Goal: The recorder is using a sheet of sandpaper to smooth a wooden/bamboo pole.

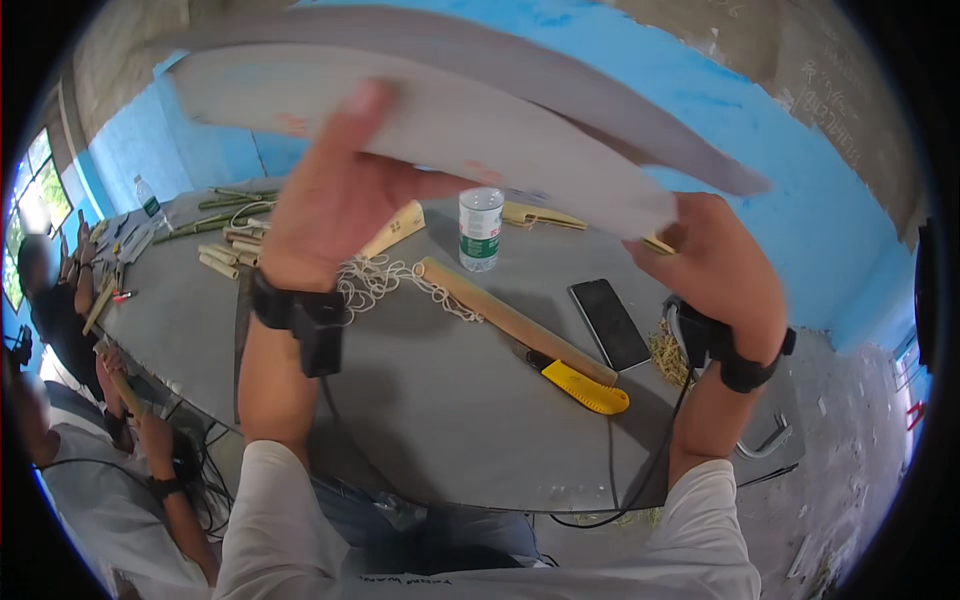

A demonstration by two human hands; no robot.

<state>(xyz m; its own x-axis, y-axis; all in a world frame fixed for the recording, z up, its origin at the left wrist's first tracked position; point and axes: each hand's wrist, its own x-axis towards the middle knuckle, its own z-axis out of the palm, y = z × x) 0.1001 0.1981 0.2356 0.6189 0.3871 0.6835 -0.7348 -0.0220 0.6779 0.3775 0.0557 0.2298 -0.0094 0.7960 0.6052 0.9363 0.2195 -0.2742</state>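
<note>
Raised before me is a long, bent grey sheet point(440, 125) with faint reddish marks; a second layer curves behind it, and motion blurs both. My left hand point(325, 205) grips its lower edge left of the middle, thumb on the near face and some fingers hidden behind. At the right end, my right hand point(730, 265) is closed round the sheet's edge, with a small yellowish bit showing by the fingers. Below them on the table lie a split bamboo strip point(510, 315) and a yellow utility knife point(585, 385), its blade end touching or close to the strip.
A water bottle point(481, 230), a black phone point(608, 322) and tangled white string point(375, 285) are on the grey table point(480, 455). Bamboo pieces point(220, 258) lie at the far left, shavings point(668, 355) near my right wrist. Co-workers point(110, 480) sit along the left side.
</note>
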